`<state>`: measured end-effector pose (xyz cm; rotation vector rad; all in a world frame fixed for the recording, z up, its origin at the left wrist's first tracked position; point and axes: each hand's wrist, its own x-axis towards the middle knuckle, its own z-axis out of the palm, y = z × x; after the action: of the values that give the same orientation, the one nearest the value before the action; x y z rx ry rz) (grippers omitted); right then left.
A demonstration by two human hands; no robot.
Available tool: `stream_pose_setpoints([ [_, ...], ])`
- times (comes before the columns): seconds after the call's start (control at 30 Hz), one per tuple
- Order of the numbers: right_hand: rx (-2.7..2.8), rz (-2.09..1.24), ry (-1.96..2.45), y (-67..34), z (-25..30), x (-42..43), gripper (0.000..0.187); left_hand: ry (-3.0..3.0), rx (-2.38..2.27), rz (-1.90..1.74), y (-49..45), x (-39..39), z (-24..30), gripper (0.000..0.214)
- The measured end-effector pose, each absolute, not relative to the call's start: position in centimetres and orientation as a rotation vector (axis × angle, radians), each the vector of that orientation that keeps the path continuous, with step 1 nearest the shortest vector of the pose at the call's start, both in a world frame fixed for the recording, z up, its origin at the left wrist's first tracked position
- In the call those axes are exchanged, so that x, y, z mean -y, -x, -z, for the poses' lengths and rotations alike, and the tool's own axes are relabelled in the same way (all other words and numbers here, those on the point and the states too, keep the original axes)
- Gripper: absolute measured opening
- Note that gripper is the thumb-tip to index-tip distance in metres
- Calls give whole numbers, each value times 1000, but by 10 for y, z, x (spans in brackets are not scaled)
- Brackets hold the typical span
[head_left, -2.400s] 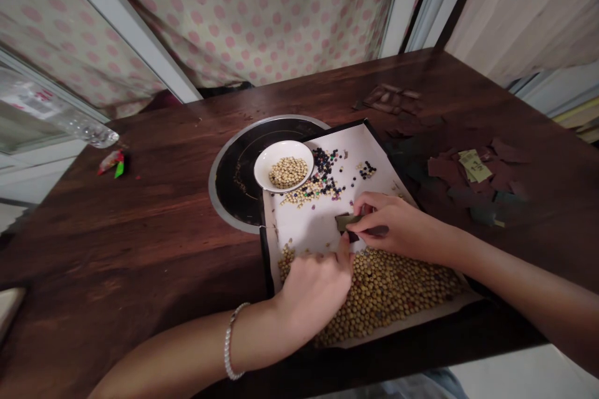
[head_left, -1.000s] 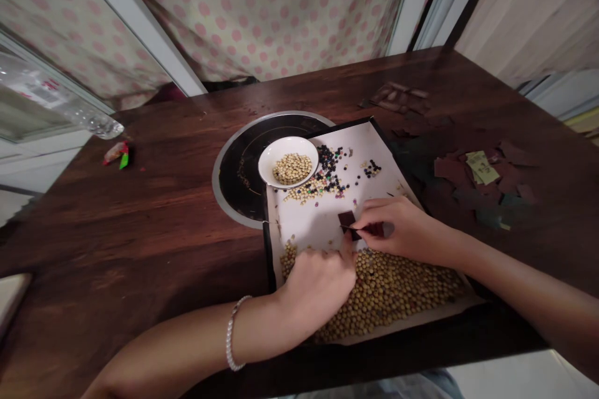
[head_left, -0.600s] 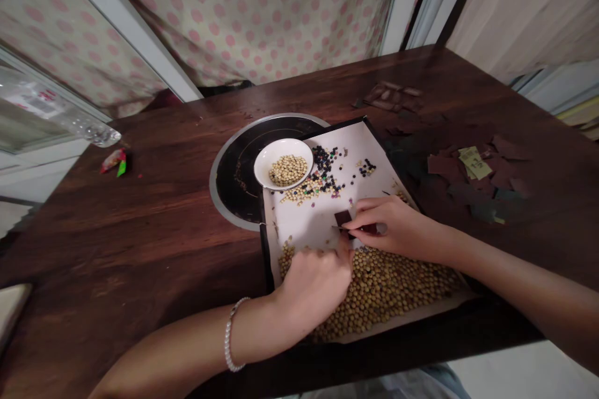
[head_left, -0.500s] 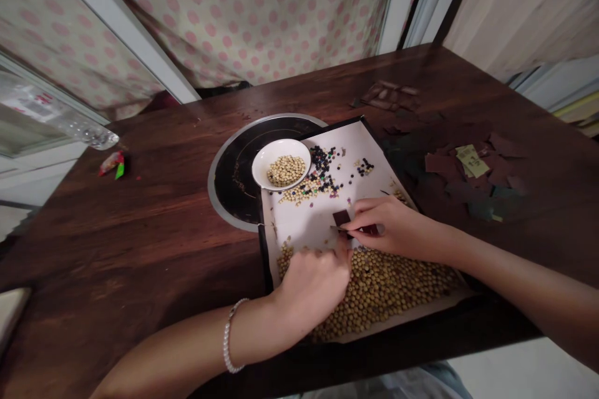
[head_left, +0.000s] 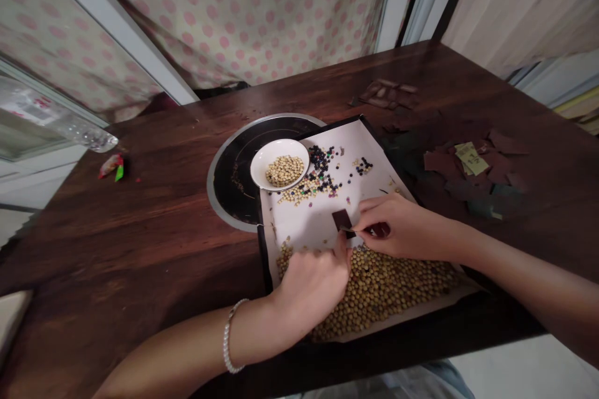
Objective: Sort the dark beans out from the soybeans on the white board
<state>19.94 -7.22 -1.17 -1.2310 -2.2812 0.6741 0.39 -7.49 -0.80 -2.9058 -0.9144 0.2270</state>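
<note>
On the white-lined tray (head_left: 309, 227) lies a small dark brown rectangular piece (head_left: 342, 219). My left hand (head_left: 318, 280) has its fingers curled, and the index fingertip presses the near edge of that piece; the thumb is hidden. In my right hand (head_left: 400, 224) the fingers pinch a slim tool (head_left: 378, 230) with a dark red body and a thin metal tip, which reaches over the piece by the left fingertip. Many round tan beads (head_left: 388, 293) cover the tray's near end. A white bowl (head_left: 259, 162) of pale beads rests over the tray's far left edge, beside scattered black and coloured beads (head_left: 321, 159).
A black round plate with a silver rim (head_left: 219, 212) is partly under the tray. To the right lie dark red scraps (head_left: 440, 163) with a yellow label (head_left: 472, 158). A plastic bottle (head_left: 60, 115) and a bright wrapper (head_left: 112, 166) are at far left on the wooden table (head_left: 163, 218).
My right hand has shifted slightly right, drawing the tool's tip back across the dark piece. My left hand stays nearly still, its index finger a little higher on the piece.
</note>
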Motion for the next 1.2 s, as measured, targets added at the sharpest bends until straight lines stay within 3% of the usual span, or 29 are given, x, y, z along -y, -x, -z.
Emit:
stream_pose_setpoints([
  [1.2,2171,-692,1245,-191,17,70,19,2873,913,-272,-7,76,4,38],
])
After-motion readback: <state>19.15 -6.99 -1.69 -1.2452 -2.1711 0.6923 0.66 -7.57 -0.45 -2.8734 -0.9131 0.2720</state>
